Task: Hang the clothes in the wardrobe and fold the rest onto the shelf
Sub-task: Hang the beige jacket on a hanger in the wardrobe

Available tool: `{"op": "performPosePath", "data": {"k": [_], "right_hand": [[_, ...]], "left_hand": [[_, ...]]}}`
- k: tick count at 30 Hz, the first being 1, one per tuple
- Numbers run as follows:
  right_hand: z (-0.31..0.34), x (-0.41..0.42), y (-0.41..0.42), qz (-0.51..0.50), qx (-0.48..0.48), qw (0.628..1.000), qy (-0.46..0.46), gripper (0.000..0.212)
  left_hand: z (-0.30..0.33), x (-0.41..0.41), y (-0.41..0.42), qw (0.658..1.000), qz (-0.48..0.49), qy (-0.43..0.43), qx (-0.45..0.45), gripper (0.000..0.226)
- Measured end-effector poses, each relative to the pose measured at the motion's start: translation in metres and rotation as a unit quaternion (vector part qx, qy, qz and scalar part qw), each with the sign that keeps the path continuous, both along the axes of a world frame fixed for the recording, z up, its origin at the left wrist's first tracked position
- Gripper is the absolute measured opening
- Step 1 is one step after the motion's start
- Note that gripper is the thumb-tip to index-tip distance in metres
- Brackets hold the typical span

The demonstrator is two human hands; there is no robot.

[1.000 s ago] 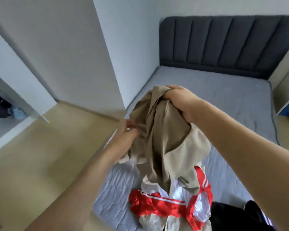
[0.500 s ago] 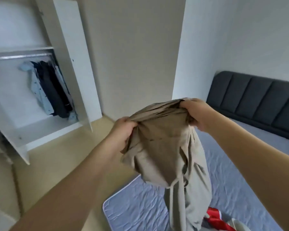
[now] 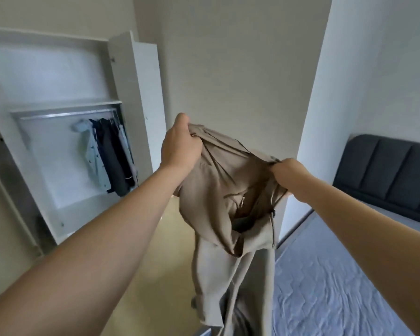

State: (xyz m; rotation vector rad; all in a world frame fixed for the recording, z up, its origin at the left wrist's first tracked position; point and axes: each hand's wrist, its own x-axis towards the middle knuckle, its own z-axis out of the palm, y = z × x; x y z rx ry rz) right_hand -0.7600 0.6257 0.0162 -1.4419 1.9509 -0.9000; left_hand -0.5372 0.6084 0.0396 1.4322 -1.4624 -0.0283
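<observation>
Beige garment held up by both hands

Both arms reach forward, raised. The left hand (image 3: 180, 146) bunches the top edge of the beige garment (image 3: 230, 209) in curled fingers; the right hand (image 3: 287, 172) pinches its other side (slightly lower). The cloth hangs between them, beside the open wardrobe (image 3: 58, 132) and above the bed (image 3: 337, 287)

Beige garment (image 3: 218, 190), white wardrobe (image 3: 136, 93), grey quilted bed (image 3: 337, 287).

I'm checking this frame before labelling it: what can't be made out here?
- Beige fabric garment, head view: its hem is cut off by the bottom edge.
- Left hand and right hand: fingertips buried in the cloth.
- Hanging clothes in the white wardrobe: hangers too small to count.
</observation>
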Motion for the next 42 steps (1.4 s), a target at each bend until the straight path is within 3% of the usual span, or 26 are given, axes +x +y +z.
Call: {"op": "performPosePath", "data": {"k": [4, 7, 9, 11, 14, 17, 21, 25, 28, 33, 35, 38, 42], "right_hand": [[0.011, 0.042, -0.031, 0.05, -0.011, 0.988, -0.144, 0.018], [0.02, 0.074, -0.067, 0.062, -0.043, 0.97, -0.231, 0.019], [0.029, 0.095, -0.095, 0.065, -0.077, 0.965, -0.242, 0.02], [0.038, 0.118, -0.12, 0.084, -0.105, 0.965, -0.224, 0.019], [0.049, 0.147, -0.161, 0.118, -0.114, 0.956, -0.244, 0.022], [0.053, 0.174, -0.199, 0.182, -0.09, 0.951, -0.233, 0.02], [0.055, 0.208, -0.234, 0.312, -0.083, 0.933, -0.161, 0.009], [0.047, 0.252, -0.277, 0.368, -0.011, 0.929, -0.024, 0.018], [0.037, 0.293, -0.313, 0.333, -0.002, 0.943, -0.021, 0.034], [0.023, 0.377, -0.393, 0.242, -0.084, 0.967, -0.008, 0.025], [0.022, 0.415, -0.427, 0.224, -0.098, 0.97, -0.019, 0.023], [0.026, 0.472, -0.478, 0.184, -0.074, 0.972, -0.129, 0.026], [0.043, 0.545, -0.535, 0.148, -0.056, 0.954, -0.256, 0.035]], "left_hand": [[0.003, 0.049, -0.029, 0.974, 0.091, -0.207, 0.02, 0.027], [0.005, 0.087, -0.058, 0.935, 0.154, -0.294, 0.122, 0.018], [0.007, 0.112, -0.073, 0.934, 0.162, -0.218, 0.232, 0.004], [0.006, 0.134, -0.094, 0.942, 0.128, -0.085, 0.298, 0.011], [0.018, 0.165, -0.127, 0.949, 0.074, 0.14, 0.272, 0.007], [0.046, 0.196, -0.157, 0.917, -0.02, 0.352, 0.188, 0.032], [0.078, 0.219, -0.185, 0.887, -0.074, 0.441, 0.115, 0.012], [0.088, 0.251, -0.231, 0.882, -0.045, 0.461, 0.086, 0.027], [0.085, 0.278, -0.268, 0.887, 0.004, 0.456, 0.071, 0.031], [0.071, 0.355, -0.336, 0.906, 0.025, 0.419, 0.049, 0.021], [0.066, 0.396, -0.365, 0.936, 0.044, 0.347, 0.045, 0.014], [0.058, 0.459, -0.404, 0.977, 0.088, 0.181, 0.074, 0.012], [0.046, 0.536, -0.449, 0.979, 0.115, 0.043, 0.162, 0.011]]}}
